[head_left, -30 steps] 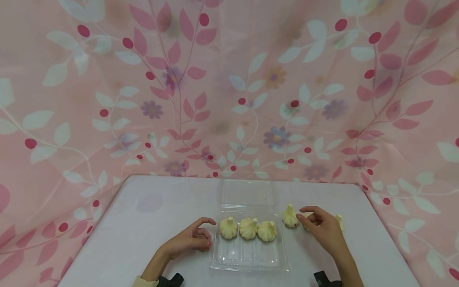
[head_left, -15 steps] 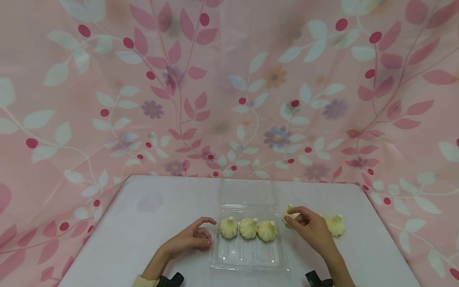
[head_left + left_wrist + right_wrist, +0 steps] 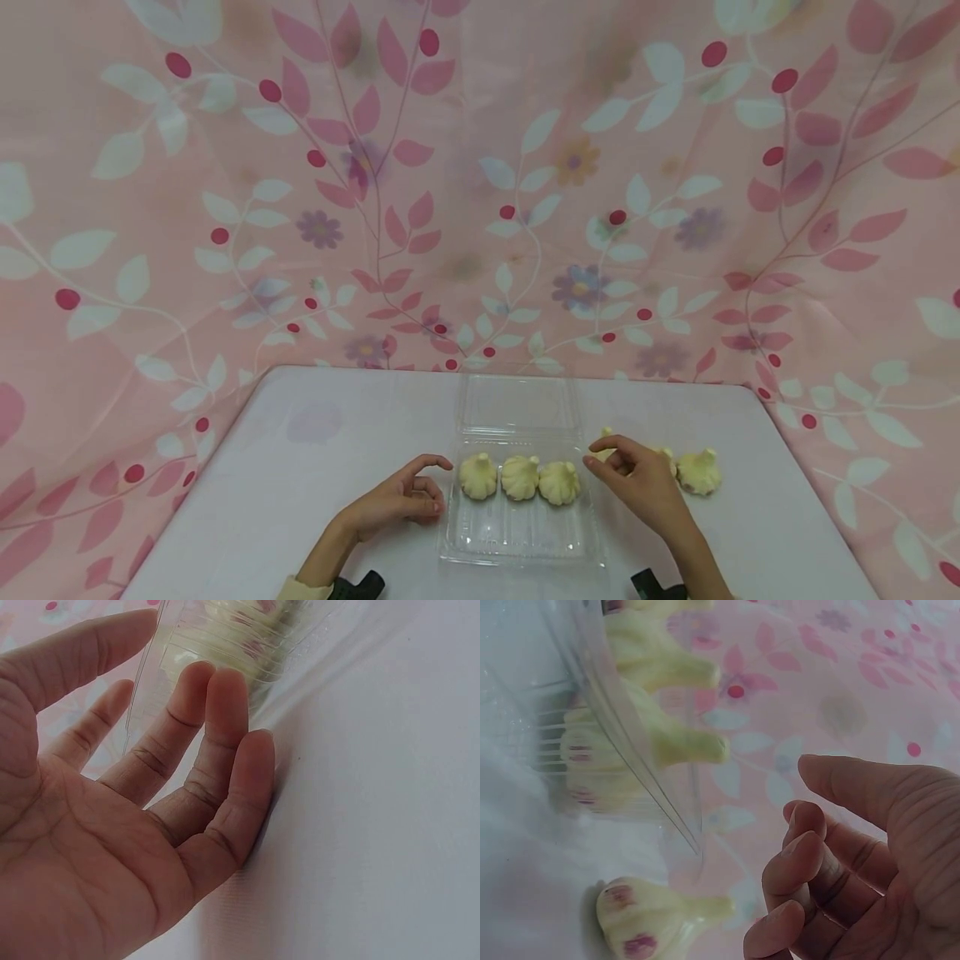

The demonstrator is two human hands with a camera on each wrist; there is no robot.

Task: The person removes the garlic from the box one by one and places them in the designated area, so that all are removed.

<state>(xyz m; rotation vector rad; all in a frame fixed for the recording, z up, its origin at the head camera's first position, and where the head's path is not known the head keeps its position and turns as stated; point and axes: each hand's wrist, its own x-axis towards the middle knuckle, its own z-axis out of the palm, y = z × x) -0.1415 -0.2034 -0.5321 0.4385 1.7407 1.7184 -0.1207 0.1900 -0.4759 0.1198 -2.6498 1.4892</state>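
Three pale garlic bulbs, one of them the right-hand garlic bulb (image 3: 559,483), sit in a row in a clear plastic box (image 3: 517,546) with its lid folded back. My left hand (image 3: 401,502) rests beside the box's left wall, fingers loosely bent and holding nothing; in the left wrist view its fingertips overlap the clear wall. Between the box and the loose bulbs hovers my right hand (image 3: 637,479), thumb and forefinger apart with nothing between them. It partly covers a near garlic bulb (image 3: 606,432). That view's counterpart at the right wrist shows a loose garlic bulb (image 3: 649,919) below the box.
Right of my right hand lie a partly hidden garlic bulb (image 3: 667,454) and a fully visible garlic bulb (image 3: 699,472). The clear lid (image 3: 517,404) lies back on the white table (image 3: 337,433). A pink floral curtain (image 3: 465,208) hangs behind the table's far edge.
My right hand has moved left past the loose garlic bulbs toward the box, uncovering the rightmost one and covering more of the nearest. My left hand and the bulbs in the box stay put.
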